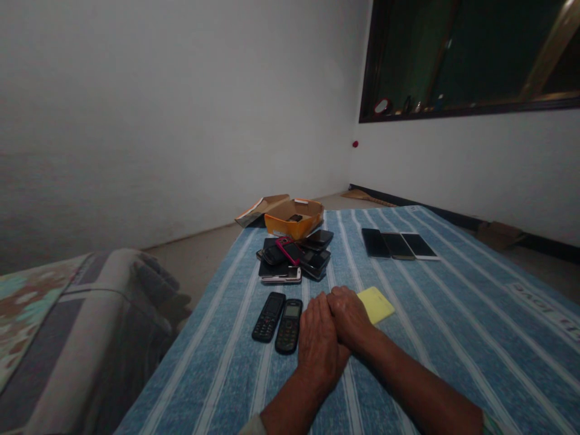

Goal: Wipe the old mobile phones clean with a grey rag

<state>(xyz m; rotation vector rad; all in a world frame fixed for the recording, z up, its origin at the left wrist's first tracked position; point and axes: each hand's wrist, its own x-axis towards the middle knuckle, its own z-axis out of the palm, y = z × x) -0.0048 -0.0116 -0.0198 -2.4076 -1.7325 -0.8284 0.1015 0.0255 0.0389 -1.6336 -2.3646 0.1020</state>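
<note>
Straight-fingered left hand (318,338) meets curled right hand (351,315), any grip hidden; 2 keypad phones (287,331) lie paired, probably by type.

My view is dim: the wall (181,109) shades darker at lower left, the window (489,54) is nearly black, with a glint at its upper right. Toward the right edge I get soft, stretched lettering (544,309).

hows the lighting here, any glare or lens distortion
Head view: dim, uneven light, the dark-framed glass window murky; head view: the blue white-striped cloth seems stretched toward the edges, wide-angle style; head view: no strong glare on the two black keypad phones.
</note>
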